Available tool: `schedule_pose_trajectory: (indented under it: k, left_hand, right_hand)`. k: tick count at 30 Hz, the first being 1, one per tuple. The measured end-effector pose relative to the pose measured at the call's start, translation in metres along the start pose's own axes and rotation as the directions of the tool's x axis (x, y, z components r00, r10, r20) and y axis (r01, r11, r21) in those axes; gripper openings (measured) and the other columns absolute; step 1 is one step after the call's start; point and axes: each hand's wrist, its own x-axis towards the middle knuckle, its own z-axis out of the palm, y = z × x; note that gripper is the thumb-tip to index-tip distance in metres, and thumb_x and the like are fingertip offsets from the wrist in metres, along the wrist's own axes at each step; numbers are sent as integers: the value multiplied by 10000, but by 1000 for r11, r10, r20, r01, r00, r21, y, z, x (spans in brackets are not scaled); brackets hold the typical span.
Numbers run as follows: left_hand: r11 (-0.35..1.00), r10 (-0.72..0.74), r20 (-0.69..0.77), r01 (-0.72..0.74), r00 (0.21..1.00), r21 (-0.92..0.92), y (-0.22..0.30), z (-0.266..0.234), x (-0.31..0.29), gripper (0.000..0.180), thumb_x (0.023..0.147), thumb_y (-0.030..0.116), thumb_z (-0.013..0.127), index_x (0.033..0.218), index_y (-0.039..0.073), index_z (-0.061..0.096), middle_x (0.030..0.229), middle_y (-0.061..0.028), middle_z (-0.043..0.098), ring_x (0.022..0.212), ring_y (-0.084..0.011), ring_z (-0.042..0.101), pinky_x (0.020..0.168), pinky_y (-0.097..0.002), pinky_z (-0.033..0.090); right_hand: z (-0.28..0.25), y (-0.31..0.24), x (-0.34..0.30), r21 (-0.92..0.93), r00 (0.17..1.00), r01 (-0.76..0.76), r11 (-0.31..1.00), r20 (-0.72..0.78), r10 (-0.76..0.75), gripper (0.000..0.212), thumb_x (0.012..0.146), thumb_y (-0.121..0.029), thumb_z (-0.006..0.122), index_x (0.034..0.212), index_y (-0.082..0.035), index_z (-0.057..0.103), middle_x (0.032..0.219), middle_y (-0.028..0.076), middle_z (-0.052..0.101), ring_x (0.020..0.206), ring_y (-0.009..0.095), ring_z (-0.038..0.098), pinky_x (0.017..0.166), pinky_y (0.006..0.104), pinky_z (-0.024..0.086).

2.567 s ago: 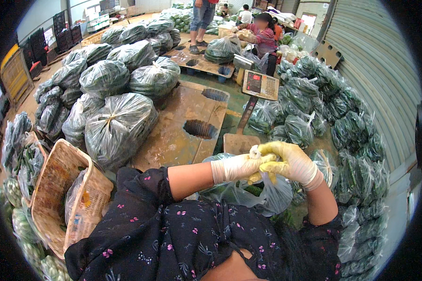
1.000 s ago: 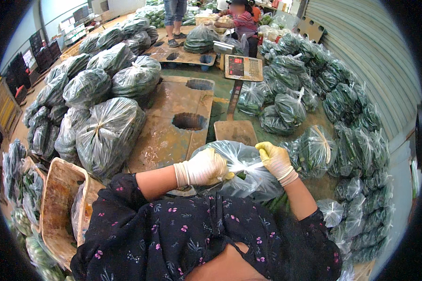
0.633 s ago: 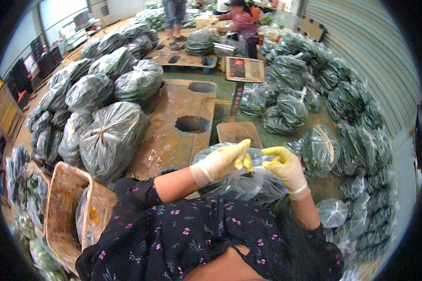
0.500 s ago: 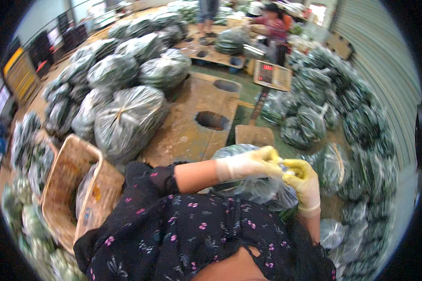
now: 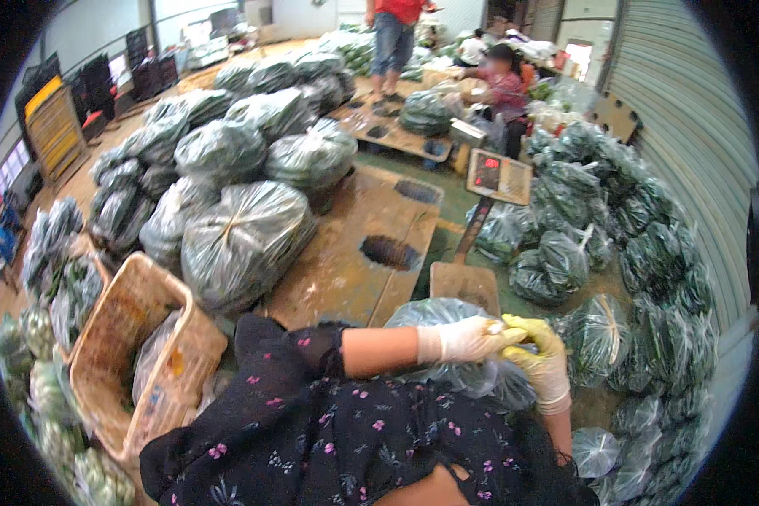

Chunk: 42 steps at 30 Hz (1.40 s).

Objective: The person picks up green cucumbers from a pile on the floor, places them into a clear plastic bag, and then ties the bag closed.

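In front of my body sits a clear plastic bag [image 5: 434,311], its loose film bunched beneath my hands; greenish contents show dimly through it. My left hand [image 5: 464,340], in a pale glove with yellow fingers, reaches across from the left and is closed in a pinch over the bag's top. Facing it, my right hand [image 5: 545,363] wears a similar glove, its fingers curled inward to meet the left fingertips. Something small and pale lies between the fingertips, too blurred to name. The gathered top of the bag is mostly hidden by the gloves.
A platform scale [image 5: 464,287] with a lit display [image 5: 499,175] stands just ahead. Stuffed bags [image 5: 244,236] pile up left, with more bags [image 5: 557,266] right. A dirty crate [image 5: 152,371] is at my left. A wooden board [image 5: 346,244] has holes. Two people [image 5: 395,42] [image 5: 502,88] are farther back.
My view has tipped up, so the surroundings sit lower in the picture. Both hands stay together over the bag; the right fingers have shifted and the pale film between them shows less.
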Motion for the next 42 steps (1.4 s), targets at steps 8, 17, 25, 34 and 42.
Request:
schedule_pose_trajectory:
  k: [8,17,25,34,42]
  left_hand:
    - [961,-56,-3,53,998,-273,23,-18,-22,265,882,207,558,1059,14,597,897,-53,627,799,-120,573,753,-266,471]
    - [980,-101,-141,74,985,-186,33,-1,-22,78,789,53,584,864,42,605,822,-21,616,759,-99,558,681,-233,456]
    - [41,241,257,-275,936,961,73,-6,1,73,701,154,561,765,117,565,759,-45,597,762,-227,589,685,-352,418]
    - [-178,135,294,-268,946,947,100,-16,-8,158,704,240,578,618,108,577,594,-70,552,545,-245,540,548,-380,396]
    - [302,20,200,-196,980,933,71,-9,-39,149,775,144,597,658,52,586,590,-108,527,572,-280,522,549,-379,392]
  right_hand:
    - [12,-14,-11,-206,989,-15,978,-145,-15,139,725,-60,671,857,-78,632,761,87,605,726,239,582,664,310,464]
    - [9,-4,-4,188,979,138,972,-172,-105,366,843,-298,591,1078,-19,560,1024,113,611,920,210,585,825,322,452]
    - [26,56,18,883,858,-469,-4,456,234,382,957,-302,355,1156,-5,489,1102,104,572,1019,197,552,888,331,450]
    - [43,58,71,-136,939,338,931,108,-325,180,851,-203,481,850,-62,594,835,140,637,760,270,613,666,372,478]
    - [4,46,18,-535,996,69,842,81,-31,201,797,-297,549,836,-105,596,752,127,617,705,347,591,652,431,469]
